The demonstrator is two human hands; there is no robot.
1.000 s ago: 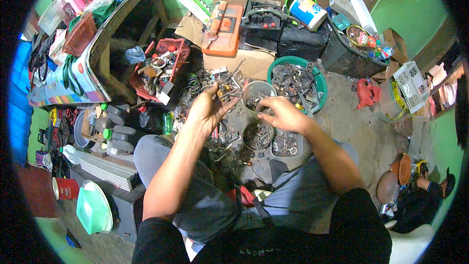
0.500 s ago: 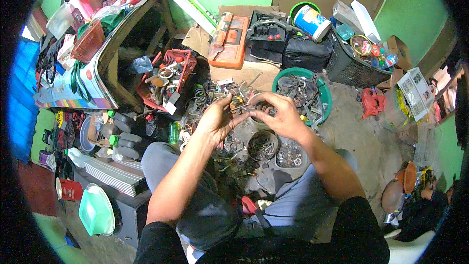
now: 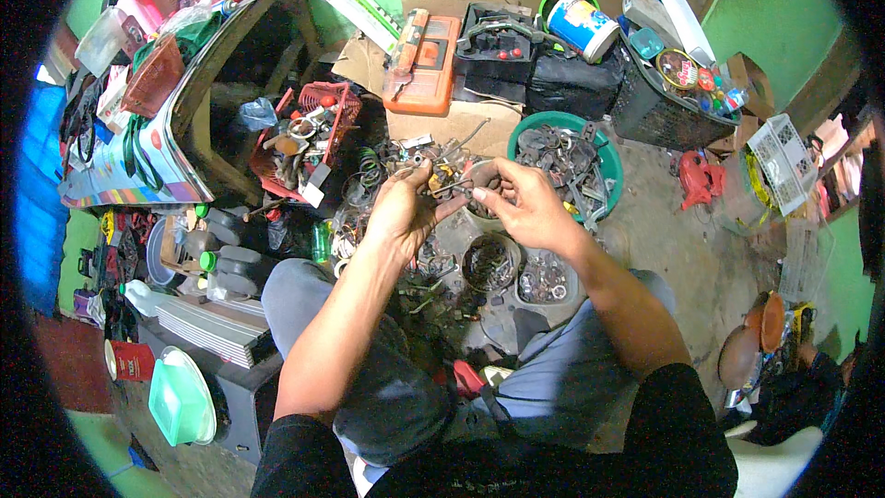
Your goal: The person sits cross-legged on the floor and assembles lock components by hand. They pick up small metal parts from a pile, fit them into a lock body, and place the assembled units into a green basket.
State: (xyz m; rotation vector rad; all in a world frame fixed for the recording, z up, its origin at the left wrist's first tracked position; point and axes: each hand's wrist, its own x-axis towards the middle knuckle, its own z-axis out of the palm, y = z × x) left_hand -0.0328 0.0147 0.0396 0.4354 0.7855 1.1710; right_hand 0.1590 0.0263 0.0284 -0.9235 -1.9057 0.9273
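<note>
Both of my hands are raised in front of me over a floor pile of small metal parts. Between them lies a thin dark metal rod. My left hand has its fingers curled in at the rod's left end. At the other end, the fingertips of my right hand are pinched close together. The rod is small, so its exact kind cannot be made out. Below the hands stand a round tin of screws and bits, and a pale tray of small metal pieces.
A green basin full of metal parts stands to the right of the pile. Beyond are an orange toolbox and a dark crate. A red basket of tools sits left, beside a cluttered table.
The view has shifted slightly. My right fingers have gone from a rounded arch to a flatter pinch, and the rod shows more plainly between my hands.
</note>
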